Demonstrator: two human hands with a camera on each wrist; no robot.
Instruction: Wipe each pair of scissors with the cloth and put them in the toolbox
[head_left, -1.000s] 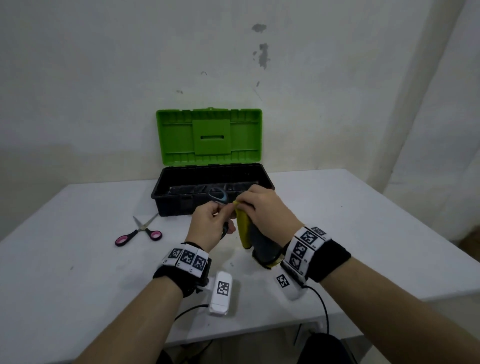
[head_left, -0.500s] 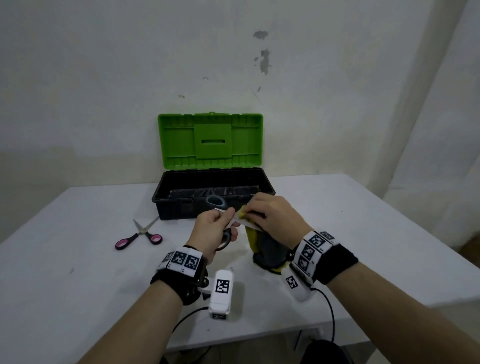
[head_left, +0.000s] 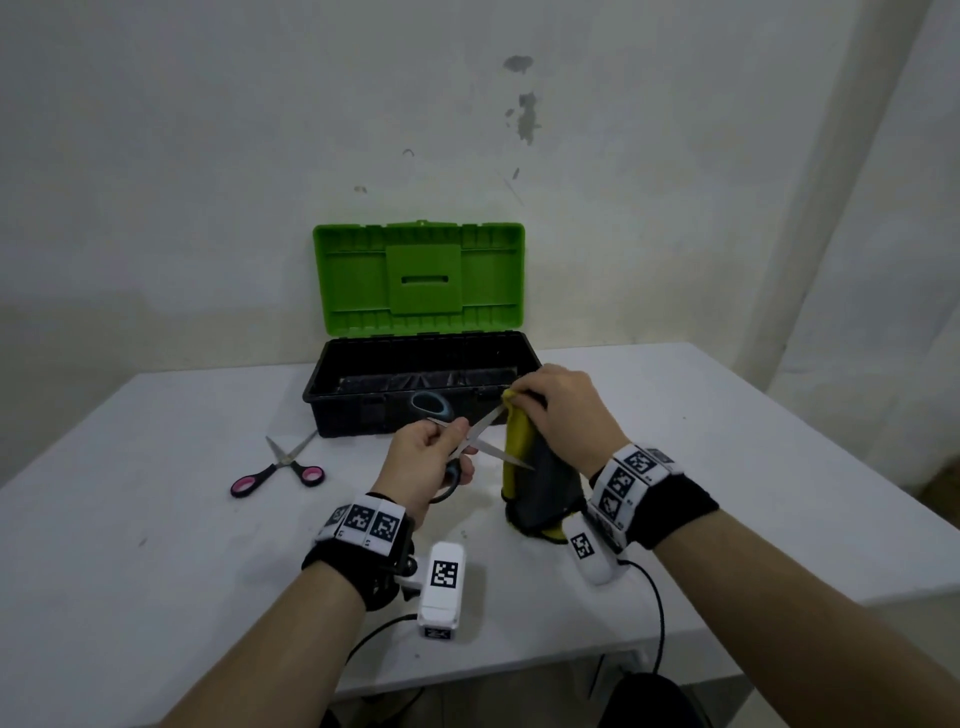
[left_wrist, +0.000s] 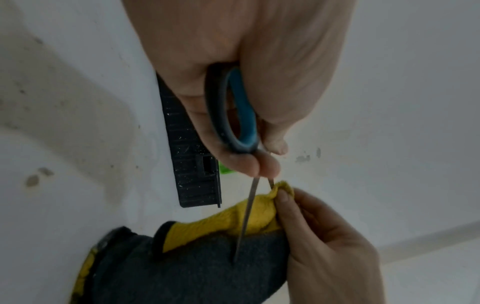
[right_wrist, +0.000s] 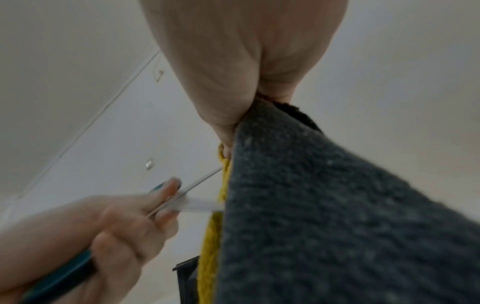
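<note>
Two pairs of scissors show on the white desk. One, the blue-handled scissors, is held above the desk's middle by the left hand, whose fingers curl round the handle loops and pinch the blades just past the pivot; the blades stand spread apart and point toward the right hand. That hand pinches the top of a yellow-and-grey cloth round the tip of the upper blade, while the lower blade's tip lies against the cloth's grey face. From this grip the cloth hangs down, and its lower edge looks to reach the desk. Pink-handled scissors, blades partly open, lie flat toward the left edge, well apart from both hands. At the far edge, just behind the hands, stands the black toolbox with its green lid raised upright.
</note>
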